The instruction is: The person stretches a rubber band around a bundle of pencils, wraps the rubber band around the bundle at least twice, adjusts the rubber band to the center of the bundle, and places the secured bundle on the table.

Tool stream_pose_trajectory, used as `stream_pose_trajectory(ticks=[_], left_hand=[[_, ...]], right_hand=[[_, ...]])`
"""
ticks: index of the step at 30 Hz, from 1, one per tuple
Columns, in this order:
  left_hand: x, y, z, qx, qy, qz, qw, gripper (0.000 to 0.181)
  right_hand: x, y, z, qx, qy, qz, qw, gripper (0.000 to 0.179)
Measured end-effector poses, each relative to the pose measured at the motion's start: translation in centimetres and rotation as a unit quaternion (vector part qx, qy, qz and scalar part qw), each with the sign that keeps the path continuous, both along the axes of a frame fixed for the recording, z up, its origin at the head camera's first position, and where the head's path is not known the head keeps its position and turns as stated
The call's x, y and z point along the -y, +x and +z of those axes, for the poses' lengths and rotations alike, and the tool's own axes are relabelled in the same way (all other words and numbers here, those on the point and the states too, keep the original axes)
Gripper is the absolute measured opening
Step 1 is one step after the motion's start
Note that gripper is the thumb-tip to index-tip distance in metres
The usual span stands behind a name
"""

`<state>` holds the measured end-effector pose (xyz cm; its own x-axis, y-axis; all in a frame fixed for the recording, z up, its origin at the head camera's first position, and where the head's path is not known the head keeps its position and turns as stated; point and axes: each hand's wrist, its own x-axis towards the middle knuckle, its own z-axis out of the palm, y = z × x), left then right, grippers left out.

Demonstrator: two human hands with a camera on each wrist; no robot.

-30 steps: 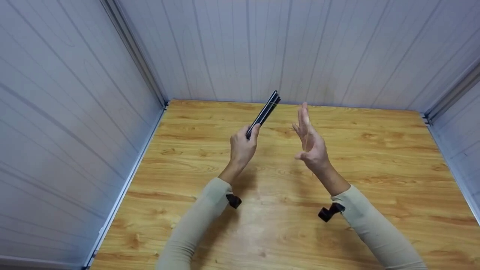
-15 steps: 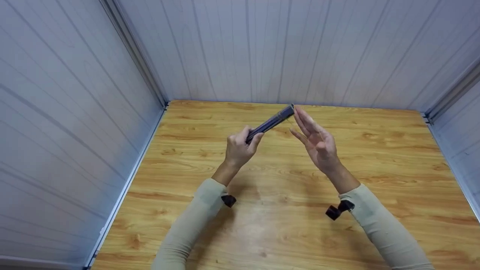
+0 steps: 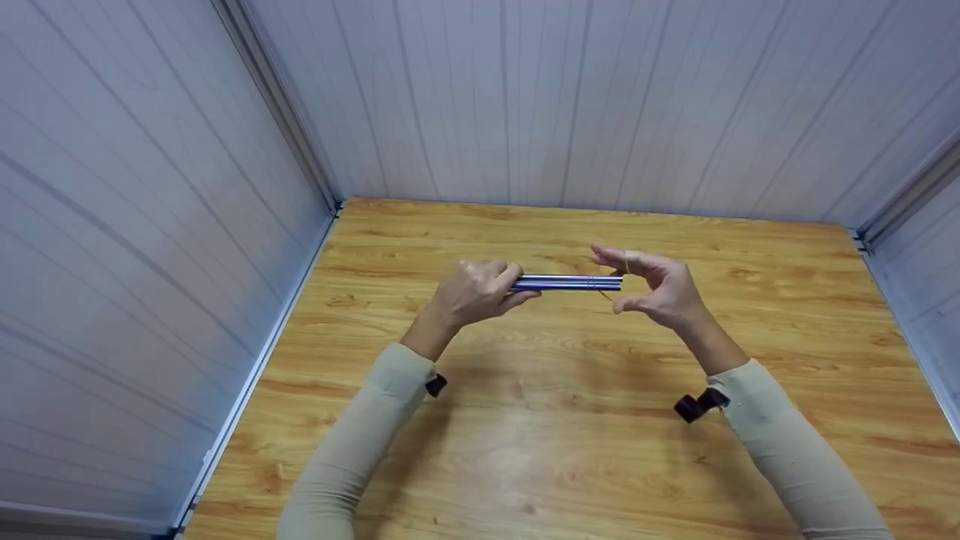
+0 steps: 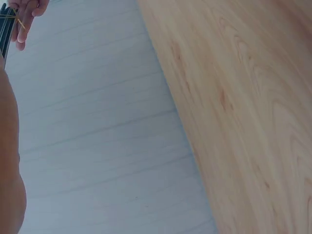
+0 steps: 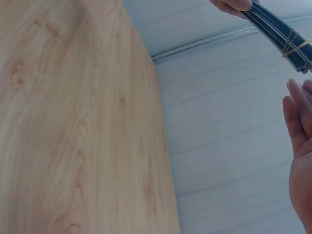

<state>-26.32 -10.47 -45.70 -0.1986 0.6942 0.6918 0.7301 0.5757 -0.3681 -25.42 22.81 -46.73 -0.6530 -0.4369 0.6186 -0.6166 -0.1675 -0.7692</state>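
Observation:
My left hand (image 3: 476,291) grips one end of a bundle of slim, dark, shiny sticks (image 3: 566,283), held level above the table and pointing right. A thin yellowish rubber band (image 5: 297,47) wraps the bundle near its free end, clearest in the right wrist view. Facing that end is my right hand (image 3: 664,291), thumb and fingers spread in a wide curve. A strand of band crosses its fingers, and another runs near the thumb. In the left wrist view the sticks (image 4: 6,31) and right-hand fingers (image 4: 29,14) show only at the top left corner.
Below both hands lies a wood-grain tabletop (image 3: 540,420). Pale panel walls rise at the back (image 3: 540,97), at the left (image 3: 135,247) and at the right. A small black camera hangs at each wrist, the right camera (image 3: 690,409) showing more fully.
The bundle has swung from steeply tilted to level, its free end moving right and down. My right hand has turned from upright to curved around the space by that end, with the band across its fingers.

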Motion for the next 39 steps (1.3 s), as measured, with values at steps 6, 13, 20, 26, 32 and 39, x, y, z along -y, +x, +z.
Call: stream_pose_trajectory(ticks=[6, 13, 20, 26, 32, 39], left_hand=[[-0.2, 0.3, 0.1, -0.008, -0.016, 0.013, 0.9998, 0.053], [-0.1, 0.4, 0.8, 0.008, -0.011, 0.013, 0.9998, 0.05], [0.0, 0.3, 1.1, -0.001, -0.01, -0.005, 0.9999, 0.05], [0.0, 0.5, 1.8, -0.017, 0.002, -0.022, 0.9996, 0.052], [-0.3, 0.1, 2.4, 0.013, -0.009, -0.02, 0.9997, 0.048], [0.7, 0.1, 1.7, 0.084, -0.021, 0.008, 0.9962, 0.044]], right_hand=[[0.4, 0.3, 0.3, -0.057, 0.053, -0.043, 0.9961, 0.058], [1.3, 0.6, -0.3, -0.043, 0.007, -0.086, 0.9954, 0.037], [1.5, 0.7, -0.8, 0.024, -0.027, -0.066, 0.9972, 0.022], [1.4, 0.8, -1.5, 0.056, 0.0, -0.053, 0.997, 0.014], [0.9, 1.0, -1.5, 0.076, 0.034, -0.05, 0.9953, 0.018], [-0.2, 0.5, -0.8, 0.049, 0.0, -0.054, 0.9973, 0.036]])
